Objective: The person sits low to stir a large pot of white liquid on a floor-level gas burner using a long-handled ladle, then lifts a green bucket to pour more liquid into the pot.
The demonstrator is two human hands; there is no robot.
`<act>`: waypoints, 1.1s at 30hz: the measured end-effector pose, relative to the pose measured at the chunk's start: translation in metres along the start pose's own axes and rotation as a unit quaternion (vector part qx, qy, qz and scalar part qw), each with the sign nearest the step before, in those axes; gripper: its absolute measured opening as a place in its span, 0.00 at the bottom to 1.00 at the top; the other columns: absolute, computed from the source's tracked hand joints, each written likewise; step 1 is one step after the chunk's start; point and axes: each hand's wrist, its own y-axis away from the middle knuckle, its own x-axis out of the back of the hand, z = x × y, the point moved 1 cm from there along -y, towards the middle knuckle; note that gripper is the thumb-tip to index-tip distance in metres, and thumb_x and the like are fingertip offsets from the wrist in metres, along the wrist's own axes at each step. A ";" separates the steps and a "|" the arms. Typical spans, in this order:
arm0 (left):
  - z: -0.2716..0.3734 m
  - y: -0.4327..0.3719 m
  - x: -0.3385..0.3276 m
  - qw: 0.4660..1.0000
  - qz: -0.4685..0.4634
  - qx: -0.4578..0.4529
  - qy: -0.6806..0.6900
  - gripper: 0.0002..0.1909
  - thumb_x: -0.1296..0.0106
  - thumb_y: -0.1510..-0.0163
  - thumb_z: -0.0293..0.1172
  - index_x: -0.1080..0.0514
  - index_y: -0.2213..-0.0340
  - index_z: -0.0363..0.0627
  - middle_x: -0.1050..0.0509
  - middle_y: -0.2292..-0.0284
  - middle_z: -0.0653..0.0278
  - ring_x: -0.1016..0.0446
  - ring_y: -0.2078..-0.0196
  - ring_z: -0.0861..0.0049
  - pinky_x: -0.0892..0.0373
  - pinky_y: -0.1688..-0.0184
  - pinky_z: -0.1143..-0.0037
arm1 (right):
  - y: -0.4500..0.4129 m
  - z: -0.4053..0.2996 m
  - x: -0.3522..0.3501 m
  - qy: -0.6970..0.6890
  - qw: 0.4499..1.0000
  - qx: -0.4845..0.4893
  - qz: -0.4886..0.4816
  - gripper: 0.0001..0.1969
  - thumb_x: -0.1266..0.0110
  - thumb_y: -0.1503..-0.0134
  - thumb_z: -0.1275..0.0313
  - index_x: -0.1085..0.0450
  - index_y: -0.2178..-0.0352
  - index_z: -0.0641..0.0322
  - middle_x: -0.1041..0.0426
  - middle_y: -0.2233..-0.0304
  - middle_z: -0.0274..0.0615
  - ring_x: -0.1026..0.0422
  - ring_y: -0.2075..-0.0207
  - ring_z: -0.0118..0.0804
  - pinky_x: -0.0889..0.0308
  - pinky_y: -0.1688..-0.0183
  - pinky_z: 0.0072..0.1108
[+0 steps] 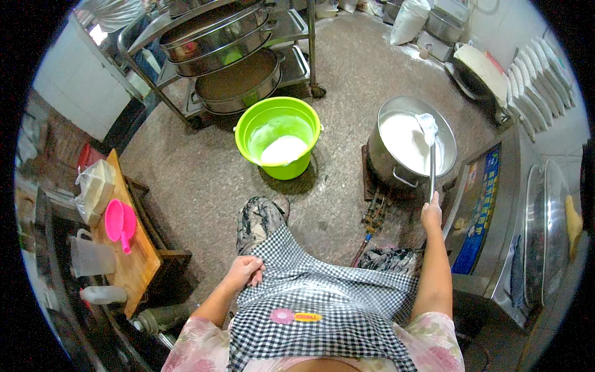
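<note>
My right hand [432, 215] grips the metal handle of a long ladle or skimmer [433, 162], whose head, coated in white, rests over the white contents of a large steel stockpot [386, 160]. The pot stands on a low burner [372, 211]. My left hand [250, 271] lies at my left thigh beside the black-and-white checked apron [297, 297], its fingers curled; whether it pinches the cloth I cannot tell. Before me on the floor stands a bright green plastic bucket [286, 171] with white liquid inside and white residue up its wall.
A wheeled steel rack [312, 51] holds round metal pans [237, 88] ahead. To the left, a wooden table [139, 274] bears a pink scoop [120, 221], a plastic jug [93, 255] and a bottle [104, 295]. At the right stands a steel appliance [502, 223]; a white sack [410, 21] is farther back.
</note>
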 end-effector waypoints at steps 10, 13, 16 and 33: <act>-0.009 -0.006 0.005 1.000 -0.020 -0.020 0.002 0.14 0.60 0.49 0.37 0.33 0.80 0.41 0.32 0.88 0.67 0.39 0.91 0.86 0.46 0.90 0.86 | -0.002 0.006 -0.004 -0.013 1.000 0.012 0.015 0.29 0.60 0.52 0.72 0.59 0.49 0.63 0.33 0.72 0.61 0.33 0.70 0.55 0.38 0.66 0.36; -0.007 -0.004 0.004 1.000 -0.012 -0.013 0.002 0.14 0.60 0.49 0.37 0.33 0.80 0.41 0.32 0.88 0.67 0.39 0.91 0.86 0.46 0.90 0.86 | -0.001 0.001 -0.003 -0.014 1.000 -0.004 0.004 0.29 0.60 0.52 0.72 0.59 0.49 0.62 0.33 0.72 0.61 0.33 0.69 0.55 0.38 0.66 0.36; -0.004 -0.003 0.003 1.000 -0.012 -0.019 -0.003 0.14 0.60 0.49 0.37 0.33 0.80 0.41 0.32 0.88 0.67 0.39 0.91 0.86 0.46 0.90 0.86 | -0.001 0.002 -0.003 -0.019 1.000 -0.001 0.015 0.28 0.59 0.52 0.72 0.58 0.49 0.61 0.33 0.72 0.61 0.33 0.69 0.55 0.39 0.65 0.36; -0.006 -0.004 0.002 1.000 -0.012 -0.014 0.019 0.14 0.60 0.49 0.38 0.33 0.80 0.41 0.32 0.89 0.66 0.39 0.92 0.86 0.47 0.90 0.87 | 0.009 -0.018 0.017 -0.048 0.999 -0.021 -0.016 0.27 0.62 0.53 0.74 0.56 0.50 0.67 0.36 0.66 0.65 0.35 0.66 0.57 0.40 0.63 0.35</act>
